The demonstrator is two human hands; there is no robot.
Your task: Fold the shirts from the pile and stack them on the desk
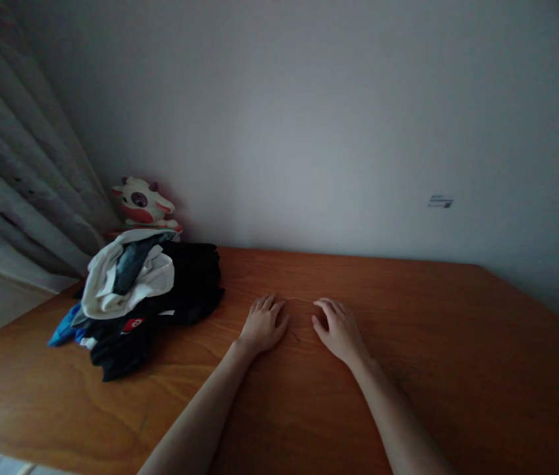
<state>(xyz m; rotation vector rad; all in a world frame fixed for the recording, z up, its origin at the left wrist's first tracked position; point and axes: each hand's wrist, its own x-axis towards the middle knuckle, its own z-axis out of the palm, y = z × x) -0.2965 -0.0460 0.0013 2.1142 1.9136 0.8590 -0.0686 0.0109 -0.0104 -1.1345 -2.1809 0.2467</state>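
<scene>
My left hand [263, 324] rests palm down on the wooden table [279, 409], fingers spread and nothing in it. Across a short gap, my right hand [337, 328] also lies on the tabletop, its thumb apart from its slightly curled fingers, holding nothing. To the left of my left hand sits a heap of crumpled clothes. White cloth [106, 284] with a grey-blue piece [134, 264] lies on top. Under it is black cloth [193, 284] bearing a small red patch [133, 324], and a bit of blue cloth [64, 328] sticks out at the left.
A cow figure [138, 204] in white and red stands behind the clothes, its lower part hidden. A pale curtain [17, 158] hangs at the left. The grey wall [309, 132] borders the table's back edge and carries a small label [440, 202].
</scene>
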